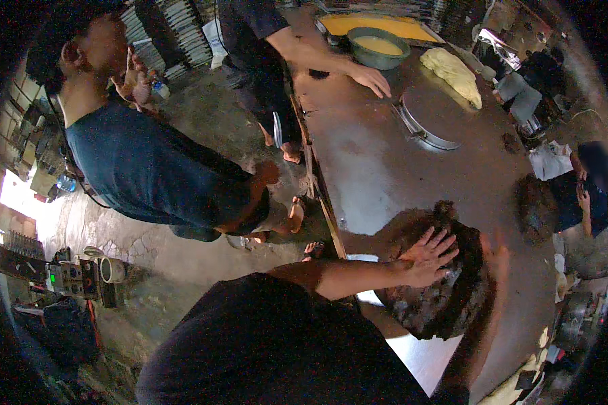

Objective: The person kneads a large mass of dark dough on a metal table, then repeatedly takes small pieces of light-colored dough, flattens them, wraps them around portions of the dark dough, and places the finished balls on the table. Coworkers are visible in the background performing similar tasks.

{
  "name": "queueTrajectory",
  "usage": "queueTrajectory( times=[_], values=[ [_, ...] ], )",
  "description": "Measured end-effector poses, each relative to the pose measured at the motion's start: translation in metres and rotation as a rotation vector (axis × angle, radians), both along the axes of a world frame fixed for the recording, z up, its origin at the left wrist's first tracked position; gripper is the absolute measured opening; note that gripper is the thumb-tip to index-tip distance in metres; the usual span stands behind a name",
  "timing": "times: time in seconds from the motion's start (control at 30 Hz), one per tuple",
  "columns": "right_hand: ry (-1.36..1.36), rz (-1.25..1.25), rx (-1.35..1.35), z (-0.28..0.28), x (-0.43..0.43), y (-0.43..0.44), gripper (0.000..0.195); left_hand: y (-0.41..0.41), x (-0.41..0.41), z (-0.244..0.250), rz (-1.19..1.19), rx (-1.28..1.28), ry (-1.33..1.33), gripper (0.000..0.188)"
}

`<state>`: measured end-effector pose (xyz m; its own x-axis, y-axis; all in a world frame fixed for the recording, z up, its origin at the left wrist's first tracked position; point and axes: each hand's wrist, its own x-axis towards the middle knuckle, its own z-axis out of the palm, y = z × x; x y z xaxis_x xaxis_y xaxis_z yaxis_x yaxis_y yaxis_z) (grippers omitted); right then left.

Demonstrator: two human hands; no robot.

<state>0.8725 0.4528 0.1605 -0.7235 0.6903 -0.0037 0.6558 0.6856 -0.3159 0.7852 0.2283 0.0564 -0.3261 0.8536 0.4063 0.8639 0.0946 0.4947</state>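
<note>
My left hand (429, 258) lies with its fingers spread on a dark brown lumpy mass (420, 314) at the near part of the worktable (476, 187). It grips nothing. On the far side of that mass is my right hand (494, 248), blurred and in dim light, at the end of a shadowed forearm; how its fingers are set cannot be made out. Shadow blurs the outline of the brown mass. Bright light reflects from the smooth tabletop below it.
Farther up the table lie a round metal hoop or sieve (425, 137), a pale dough lump (453, 76), a green basin (382, 62) of yellow liquid and a yellow-filled tray (329, 23). A co-worker's hand (370, 78) reaches near the hoop. Another person (157, 167) stands at the left.
</note>
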Motion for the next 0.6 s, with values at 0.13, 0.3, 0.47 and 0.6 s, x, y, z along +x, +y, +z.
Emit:
queueTrajectory(
  times=[0.13,0.3,0.47,0.6],
  values=[
    [-0.116,0.255,0.216,-0.039,-0.027,0.006,0.059,-0.005,-0.006,0.018,-0.017,-0.060,-0.027,0.075],
    [-0.192,0.313,0.166,-0.014,-0.032,0.000,0.048,-0.008,-0.005,0.021,-0.007,-0.048,-0.033,0.082],
    [-0.008,0.284,0.207,0.011,-0.040,-0.030,0.050,-0.014,-0.005,0.041,0.007,-0.174,-0.013,0.079],
    [-0.204,0.418,0.279,-0.056,-0.041,0.039,0.056,-0.015,-0.001,0.044,0.015,-0.151,-0.011,0.080]
  ],
)
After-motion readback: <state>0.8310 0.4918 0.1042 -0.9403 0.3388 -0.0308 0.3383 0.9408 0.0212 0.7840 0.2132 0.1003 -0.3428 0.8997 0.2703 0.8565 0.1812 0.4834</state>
